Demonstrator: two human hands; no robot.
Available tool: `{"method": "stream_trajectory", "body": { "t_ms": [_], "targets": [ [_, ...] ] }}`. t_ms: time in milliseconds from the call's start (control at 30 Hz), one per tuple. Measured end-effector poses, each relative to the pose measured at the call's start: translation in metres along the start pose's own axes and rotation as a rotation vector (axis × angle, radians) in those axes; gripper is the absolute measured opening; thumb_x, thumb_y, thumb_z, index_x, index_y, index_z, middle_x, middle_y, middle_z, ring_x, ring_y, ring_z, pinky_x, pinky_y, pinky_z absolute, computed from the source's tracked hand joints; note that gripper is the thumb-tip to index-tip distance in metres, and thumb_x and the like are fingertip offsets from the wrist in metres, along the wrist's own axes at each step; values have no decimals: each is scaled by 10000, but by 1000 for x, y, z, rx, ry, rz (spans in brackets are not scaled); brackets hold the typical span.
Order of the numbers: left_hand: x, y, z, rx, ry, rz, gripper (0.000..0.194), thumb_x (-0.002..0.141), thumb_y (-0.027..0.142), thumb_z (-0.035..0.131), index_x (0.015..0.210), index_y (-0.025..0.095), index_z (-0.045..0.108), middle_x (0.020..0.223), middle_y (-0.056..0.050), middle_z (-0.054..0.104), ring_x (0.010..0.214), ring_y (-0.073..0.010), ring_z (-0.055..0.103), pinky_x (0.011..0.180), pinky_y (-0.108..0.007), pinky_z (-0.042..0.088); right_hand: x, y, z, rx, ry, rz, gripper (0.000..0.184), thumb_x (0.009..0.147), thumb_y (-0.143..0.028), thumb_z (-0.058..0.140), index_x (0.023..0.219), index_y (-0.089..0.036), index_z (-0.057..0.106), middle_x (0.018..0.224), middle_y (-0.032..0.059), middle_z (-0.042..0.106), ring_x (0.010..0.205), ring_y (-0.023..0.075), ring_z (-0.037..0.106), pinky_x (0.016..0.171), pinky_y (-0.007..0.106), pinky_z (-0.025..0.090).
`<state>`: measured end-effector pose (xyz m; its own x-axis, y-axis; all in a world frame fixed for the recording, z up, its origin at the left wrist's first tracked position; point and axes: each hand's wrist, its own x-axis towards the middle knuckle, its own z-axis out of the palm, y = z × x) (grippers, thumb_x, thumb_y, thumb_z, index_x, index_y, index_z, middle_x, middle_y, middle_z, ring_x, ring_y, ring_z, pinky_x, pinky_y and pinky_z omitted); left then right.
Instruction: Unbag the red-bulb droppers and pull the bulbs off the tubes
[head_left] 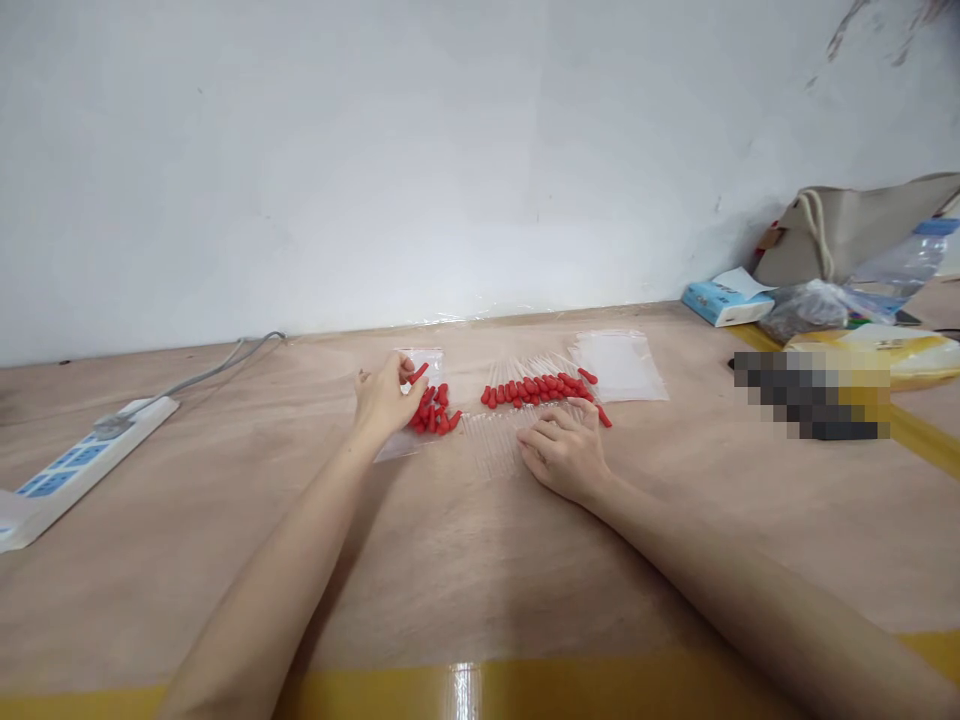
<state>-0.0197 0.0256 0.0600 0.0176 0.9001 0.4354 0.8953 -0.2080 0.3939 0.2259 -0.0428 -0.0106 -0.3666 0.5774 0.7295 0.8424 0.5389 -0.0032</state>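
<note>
My left hand [386, 397] pinches a red rubber dropper bulb [418, 373] between thumb and fingers. Below it, a pile of loose red bulbs [433, 413] lies on a clear plastic bag [397, 446]. My right hand [564, 452] rests with curled fingers over the right end of a row of thin clear tubes [489, 445]; what its fingertips grip is hidden. Just past its fingers a red bulb [604, 415] sticks out. Behind the hand is a row of droppers with red bulbs [536, 388], their pale tubes pointing toward the wall.
White plastic bags [619, 366] lie right of the droppers. A power strip [82, 465] with a grey cord is at left. At right are a blue tissue pack [726, 299], a beige bag [862, 230], a plastic bottle [911, 262] and a yellow-white packet [892, 352].
</note>
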Motion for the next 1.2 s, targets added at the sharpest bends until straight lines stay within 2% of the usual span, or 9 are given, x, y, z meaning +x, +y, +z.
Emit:
{"method": "stream_trajectory", "body": {
  "t_ms": [133,267,367,500,633,767,867,967,1200],
  "targets": [
    [18,3,9,177,-119,-58,146,729,352,528,787,226,484,780,-10,648,818,-217,590,898,-476,284,-2,-1,-1,65,-67,-31,167,812,-310,501,824,-249,655,712,-6,636,803,156,506,954,452,158],
    [20,2,23,282,-161,-68,154,730,376,517,725,223,505,729,-23,648,791,-243,591,928,-539,207,-2,-1,-3,107,-102,-60,268,787,-462,515,853,-242,654,758,6,634,840,171,491,964,457,144],
    [19,3,28,323,-154,-71,175,719,388,528,709,214,529,767,-51,638,817,-264,581,934,-571,178,-2,-1,-3,120,-128,-77,345,772,-528,507,884,-233,647,778,14,630,855,180,487,963,465,145],
    [16,9,29,348,-92,-54,250,688,451,562,736,206,576,959,-116,586,972,-320,510,919,-603,186,-1,-1,-3,128,-170,-88,411,760,-577,494,929,-230,636,805,25,625,874,190,483,961,484,147],
    [11,26,34,264,-66,107,206,705,420,571,747,224,617,989,-87,556,1022,-301,465,936,-580,197,-1,-2,-4,148,-202,-81,418,778,-575,469,951,-232,632,848,35,618,903,199,473,961,486,146],
    [13,48,43,268,-223,202,257,735,441,527,706,221,658,1009,-98,541,1049,-303,434,944,-593,169,-1,-2,-7,181,-239,-67,429,763,-581,488,971,-232,627,885,35,617,912,199,474,967,484,145],
    [19,58,49,332,-384,133,334,760,482,465,735,227,679,1077,-114,516,1094,-313,391,939,-594,177,-1,1,-12,232,-281,-72,502,719,-624,512,1037,-247,605,937,36,616,942,206,472,974,491,140],
    [24,62,53,387,-504,91,316,776,451,450,791,234,679,1110,-114,508,1114,-308,373,939,-581,198,-1,6,-15,256,-314,-79,509,720,-616,518,1076,-259,591,964,40,619,964,214,472,987,512,110],
    [22,66,59,437,-529,79,285,790,349,437,825,179,664,1142,-153,507,1130,-321,374,947,-585,193,2,6,-3,253,-254,-43,467,718,-620,521,1023,-280,619,885,16,649,925,201,501,999,525,50]
  ]
}}
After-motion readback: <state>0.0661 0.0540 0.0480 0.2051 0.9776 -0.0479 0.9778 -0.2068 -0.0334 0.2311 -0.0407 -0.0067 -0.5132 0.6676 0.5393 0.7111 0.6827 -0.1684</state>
